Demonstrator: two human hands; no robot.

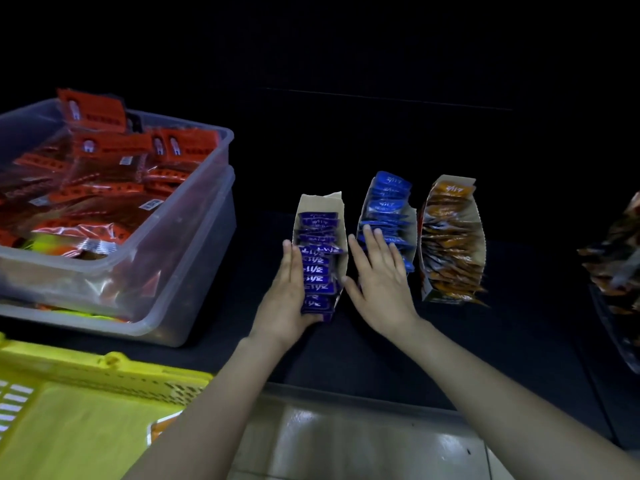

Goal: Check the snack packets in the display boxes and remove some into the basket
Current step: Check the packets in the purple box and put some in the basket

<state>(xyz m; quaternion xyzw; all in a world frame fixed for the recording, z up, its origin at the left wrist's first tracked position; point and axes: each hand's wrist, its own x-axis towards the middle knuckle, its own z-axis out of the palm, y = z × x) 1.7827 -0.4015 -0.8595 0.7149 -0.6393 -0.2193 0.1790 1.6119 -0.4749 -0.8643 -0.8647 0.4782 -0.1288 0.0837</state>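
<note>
Three cardboard display boxes stand side by side on a dark shelf. The left box (337, 206) holds purple packets (317, 268), the middle one (412, 220) blue packets (388, 202), the right one (479, 233) orange packets (450, 244). My left hand (287, 292) lies with straight fingers along the left side of the purple box, its thumb under the near end. My right hand (379, 275) is spread flat between the purple and blue boxes, fingertips touching the blue packets. A yellow basket (104, 372) sits at lower left with an orange packet (161, 427) inside.
Two stacked clear plastic tubs (194, 216) full of red packets (104, 174) stand at the left. More dark-orange packets (620, 258) lie at the right edge. A pale tiled floor (346, 441) shows below the shelf front. The background is dark.
</note>
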